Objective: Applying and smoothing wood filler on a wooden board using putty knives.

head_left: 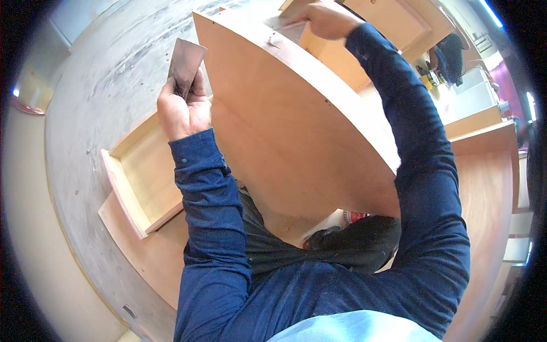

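My left hand is closed around a flat, dull metal scraper blade, its broad end pointing up and away from me. Beside it stands a large light-wood cabinet panel with a pale top edge that runs from the upper left to the lower right. Across that edge reaches my right arm, and my right hand is over the far part of the wooden piece. Its fingers are smeared by motion, so what they hold, if anything, does not show.
A shallow wooden drawer lies left of my left forearm, by a wooden board. Another curved wooden panel stands at the right. A person in a dark cap is at the upper right. A red-labelled container is near my leg.
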`<state>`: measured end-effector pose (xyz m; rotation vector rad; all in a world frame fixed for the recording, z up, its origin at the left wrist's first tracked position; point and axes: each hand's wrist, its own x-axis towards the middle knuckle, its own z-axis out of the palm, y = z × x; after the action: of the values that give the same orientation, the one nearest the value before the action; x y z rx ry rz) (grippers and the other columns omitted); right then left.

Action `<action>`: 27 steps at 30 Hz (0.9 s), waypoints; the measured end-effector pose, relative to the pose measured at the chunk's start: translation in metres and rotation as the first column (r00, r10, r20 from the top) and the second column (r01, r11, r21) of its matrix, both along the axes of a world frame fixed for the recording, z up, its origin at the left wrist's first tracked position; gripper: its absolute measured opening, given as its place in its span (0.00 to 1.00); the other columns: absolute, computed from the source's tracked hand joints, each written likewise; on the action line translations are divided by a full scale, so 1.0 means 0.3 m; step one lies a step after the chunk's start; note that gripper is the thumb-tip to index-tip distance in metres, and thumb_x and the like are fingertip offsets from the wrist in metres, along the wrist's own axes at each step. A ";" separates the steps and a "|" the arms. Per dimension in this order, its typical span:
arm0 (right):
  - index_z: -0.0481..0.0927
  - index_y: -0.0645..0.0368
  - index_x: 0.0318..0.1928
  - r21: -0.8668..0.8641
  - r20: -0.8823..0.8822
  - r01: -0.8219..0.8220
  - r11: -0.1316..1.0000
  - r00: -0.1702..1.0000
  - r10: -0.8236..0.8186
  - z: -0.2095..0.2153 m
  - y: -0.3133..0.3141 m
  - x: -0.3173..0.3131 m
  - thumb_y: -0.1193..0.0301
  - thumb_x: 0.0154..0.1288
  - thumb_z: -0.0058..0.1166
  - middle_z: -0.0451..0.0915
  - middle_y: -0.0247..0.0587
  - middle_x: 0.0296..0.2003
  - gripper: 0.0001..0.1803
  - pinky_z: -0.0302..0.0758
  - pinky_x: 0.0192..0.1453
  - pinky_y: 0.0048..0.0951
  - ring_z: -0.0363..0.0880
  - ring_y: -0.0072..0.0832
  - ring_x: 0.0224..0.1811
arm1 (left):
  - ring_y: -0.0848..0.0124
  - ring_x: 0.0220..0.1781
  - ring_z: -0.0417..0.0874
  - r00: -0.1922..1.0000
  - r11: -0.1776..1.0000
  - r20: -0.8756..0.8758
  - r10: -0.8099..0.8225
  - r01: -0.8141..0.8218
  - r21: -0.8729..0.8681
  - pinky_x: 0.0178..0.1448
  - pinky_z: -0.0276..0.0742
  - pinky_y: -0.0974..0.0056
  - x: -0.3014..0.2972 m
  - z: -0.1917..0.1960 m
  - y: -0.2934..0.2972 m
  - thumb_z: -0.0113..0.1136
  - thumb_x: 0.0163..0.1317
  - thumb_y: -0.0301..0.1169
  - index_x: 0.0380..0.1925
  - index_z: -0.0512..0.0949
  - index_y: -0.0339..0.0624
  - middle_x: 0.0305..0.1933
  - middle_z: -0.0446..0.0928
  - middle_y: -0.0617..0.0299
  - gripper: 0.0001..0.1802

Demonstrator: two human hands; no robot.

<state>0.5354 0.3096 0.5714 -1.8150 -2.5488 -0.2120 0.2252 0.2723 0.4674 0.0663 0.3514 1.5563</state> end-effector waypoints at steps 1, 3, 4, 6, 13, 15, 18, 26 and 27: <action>0.83 0.49 0.53 -0.082 -0.329 0.063 0.995 0.940 -0.087 -0.032 0.050 0.029 0.87 0.48 0.41 0.81 0.51 0.50 0.32 0.71 0.60 0.36 0.78 0.43 0.53 | 0.57 0.48 0.83 1.000 1.000 -0.015 -0.001 0.001 -0.006 0.53 0.86 0.57 0.013 0.008 0.003 0.38 0.72 0.26 0.50 0.68 0.22 0.51 0.76 0.44 0.16; 0.81 0.51 0.55 -0.125 -0.426 -0.053 0.991 0.905 -0.006 -0.073 0.162 0.000 0.83 0.55 0.44 0.77 0.50 0.57 0.27 0.65 0.69 0.37 0.74 0.41 0.62 | 0.57 0.48 0.83 0.999 1.000 -0.042 0.006 -0.006 -0.004 0.53 0.86 0.57 -0.006 -0.006 0.002 0.38 0.72 0.26 0.49 0.68 0.22 0.50 0.76 0.44 0.16; 0.81 0.51 0.56 -0.097 -0.201 -0.198 0.975 0.964 0.176 -0.064 0.216 -0.058 0.83 0.55 0.44 0.77 0.50 0.58 0.28 0.65 0.69 0.36 0.73 0.41 0.62 | 0.57 0.48 0.83 0.998 1.000 -0.066 0.014 -0.015 -0.003 0.53 0.86 0.57 -0.021 -0.013 -0.003 0.38 0.72 0.26 0.49 0.68 0.22 0.50 0.76 0.44 0.16; 0.82 0.51 0.55 0.009 -0.173 -0.211 0.977 0.962 0.209 -0.087 0.317 0.012 0.83 0.53 0.44 0.79 0.50 0.55 0.29 0.66 0.68 0.36 0.76 0.43 0.60 | 0.57 0.48 0.83 0.998 0.999 -0.046 -0.034 0.035 0.024 0.52 0.86 0.58 0.037 0.009 0.016 0.38 0.72 0.27 0.49 0.68 0.22 0.50 0.77 0.44 0.16; 0.83 0.52 0.52 -0.149 -0.172 -0.049 0.988 0.985 0.023 -0.094 0.340 -0.152 0.79 0.57 0.45 0.82 0.52 0.50 0.23 0.71 0.62 0.40 0.78 0.44 0.56 | 0.58 0.47 0.83 0.998 0.999 -0.058 0.027 -0.029 -0.024 0.52 0.86 0.59 -0.007 0.010 -0.008 0.39 0.71 0.27 0.48 0.68 0.22 0.49 0.77 0.45 0.16; 0.83 0.52 0.52 -0.230 -0.109 -0.160 0.960 0.984 0.138 -0.050 0.309 -0.051 0.76 0.60 0.46 0.81 0.51 0.51 0.21 0.70 0.63 0.40 0.78 0.44 0.56 | 0.58 0.46 0.83 0.999 1.000 -0.045 -0.004 0.004 -0.002 0.52 0.86 0.58 0.029 0.030 0.001 0.39 0.71 0.27 0.48 0.68 0.22 0.49 0.77 0.45 0.15; 0.83 0.53 0.51 -0.306 -0.028 -0.048 0.951 0.999 0.041 0.009 0.138 -0.149 0.70 0.63 0.49 0.81 0.46 0.52 0.18 0.70 0.63 0.40 0.78 0.43 0.56 | 0.58 0.48 0.82 0.998 0.999 -0.044 0.043 -0.044 -0.022 0.53 0.86 0.62 -0.022 0.009 -0.014 0.41 0.71 0.24 0.50 0.68 0.19 0.49 0.75 0.44 0.15; 0.84 0.51 0.52 -0.306 -0.008 -0.085 0.948 0.996 0.086 0.013 -0.165 0.053 0.92 0.41 0.37 0.82 0.54 0.45 0.38 0.76 0.54 0.36 0.81 0.48 0.48 | 0.58 0.52 0.80 0.997 0.998 -0.070 0.041 -0.045 -0.049 0.55 0.84 0.64 0.022 0.040 0.002 0.41 0.70 0.22 0.52 0.67 0.17 0.50 0.74 0.43 0.17; 0.83 0.52 0.52 -0.324 0.002 -0.055 0.945 0.998 0.059 0.027 -0.208 0.053 0.92 0.41 0.36 0.82 0.54 0.45 0.38 0.76 0.54 0.37 0.80 0.48 0.49 | 0.57 0.52 0.80 0.997 0.998 -0.065 0.041 -0.045 -0.051 0.56 0.84 0.64 0.019 0.039 0.002 0.41 0.70 0.22 0.52 0.67 0.16 0.50 0.74 0.43 0.17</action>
<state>0.5514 0.2470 0.5796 -1.8313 -2.7757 0.2117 0.2309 0.2728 0.4791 0.0678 0.4463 1.5891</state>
